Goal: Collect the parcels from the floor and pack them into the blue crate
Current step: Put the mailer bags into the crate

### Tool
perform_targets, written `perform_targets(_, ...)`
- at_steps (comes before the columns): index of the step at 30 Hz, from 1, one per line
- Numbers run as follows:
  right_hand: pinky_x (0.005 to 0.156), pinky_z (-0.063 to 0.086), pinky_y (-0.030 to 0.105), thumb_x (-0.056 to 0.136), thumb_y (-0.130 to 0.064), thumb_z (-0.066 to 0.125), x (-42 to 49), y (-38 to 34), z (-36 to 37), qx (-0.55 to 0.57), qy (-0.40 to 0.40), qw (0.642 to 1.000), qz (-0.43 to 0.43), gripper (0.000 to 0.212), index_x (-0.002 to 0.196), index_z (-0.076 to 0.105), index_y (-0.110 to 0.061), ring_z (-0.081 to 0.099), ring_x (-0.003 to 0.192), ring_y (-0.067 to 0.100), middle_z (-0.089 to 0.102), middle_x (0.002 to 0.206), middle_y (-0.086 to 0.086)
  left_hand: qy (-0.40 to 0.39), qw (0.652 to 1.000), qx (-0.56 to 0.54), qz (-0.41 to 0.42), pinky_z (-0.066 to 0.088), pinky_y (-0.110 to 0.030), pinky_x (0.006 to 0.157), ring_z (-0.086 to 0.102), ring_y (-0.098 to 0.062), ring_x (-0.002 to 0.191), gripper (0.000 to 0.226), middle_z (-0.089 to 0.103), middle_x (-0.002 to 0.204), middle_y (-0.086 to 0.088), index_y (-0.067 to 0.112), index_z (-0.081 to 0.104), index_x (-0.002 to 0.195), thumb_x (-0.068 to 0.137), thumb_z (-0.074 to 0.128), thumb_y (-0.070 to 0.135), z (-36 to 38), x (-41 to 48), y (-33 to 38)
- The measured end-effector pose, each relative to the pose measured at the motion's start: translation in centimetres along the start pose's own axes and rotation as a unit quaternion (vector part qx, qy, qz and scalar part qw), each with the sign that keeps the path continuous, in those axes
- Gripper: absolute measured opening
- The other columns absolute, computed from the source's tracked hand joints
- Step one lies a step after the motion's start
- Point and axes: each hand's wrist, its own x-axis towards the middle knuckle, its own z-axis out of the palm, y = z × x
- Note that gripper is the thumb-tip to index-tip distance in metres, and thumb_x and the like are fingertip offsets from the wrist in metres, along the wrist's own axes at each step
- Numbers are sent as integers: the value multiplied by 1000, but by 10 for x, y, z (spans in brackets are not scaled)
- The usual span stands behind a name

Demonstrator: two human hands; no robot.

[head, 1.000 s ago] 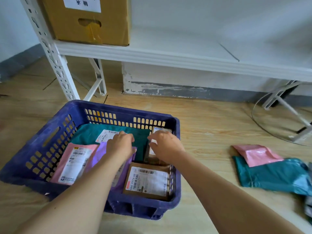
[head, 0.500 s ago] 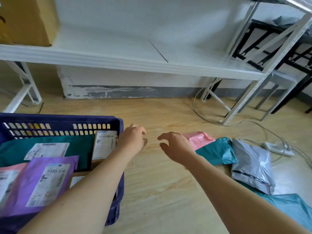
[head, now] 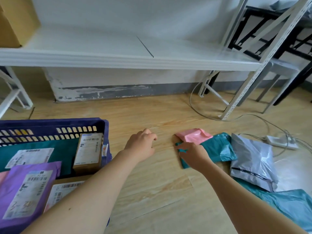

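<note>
Now, at the far left the crate (head: 50,122) stands on the floor (head: 152,191), close by the person so that each parcel has only a short way to travel. It already holds several. A purple parcel (head: 15,181) lies flat near the front, label up, and a box (head: 88,151) stands against the right wall, likely set there to save room.

The left hand (head: 141,146) hovers over the bare floor between the crate and the loose pile. Its fingers are loosely curled and it holds nothing. It seems to be kept free, either to help with the lift or to take the parcel over.

The right hand (head: 192,156) reaches further and curls its fingers over the near left corner of the teal parcel (head: 217,147), pinching the edge. That corner is the part nearest the person and the easiest to catch on a thin, flat bag.

A pink parcel (head: 194,135) rests on the teal one's far corner, so it may slide off, or ride along, when the teal one is raised. To the right a grey parcel (head: 251,159) overlaps the teal parcel's right edge and could drag as well. Beyond it lies a power strip (head: 280,141) with its cables, apart from the pile.

The task looks roughly half done, with these floor parcels left to collect.
</note>
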Motion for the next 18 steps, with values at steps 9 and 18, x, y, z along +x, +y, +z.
perform_targets(9,89,45,28,87,-9,56,11,80,22,145,29,979,143,26,109,70,-9,58,111,27,67,117,9,-84,996,-8,12,42,-33,97,46,-22,123,42,38,141,2,25,45,133,91,53,28,69,35,47)
perform_targets(18,85,41,19,86,-7,53,23,134,56,234,12,950,205,34,115,67,-15,58,111,17,65,121,1,-116,993,-19,1,43,-32,92,46,-20,122,44,36,142,3,27,42,135,92,52,31,111,59,57)
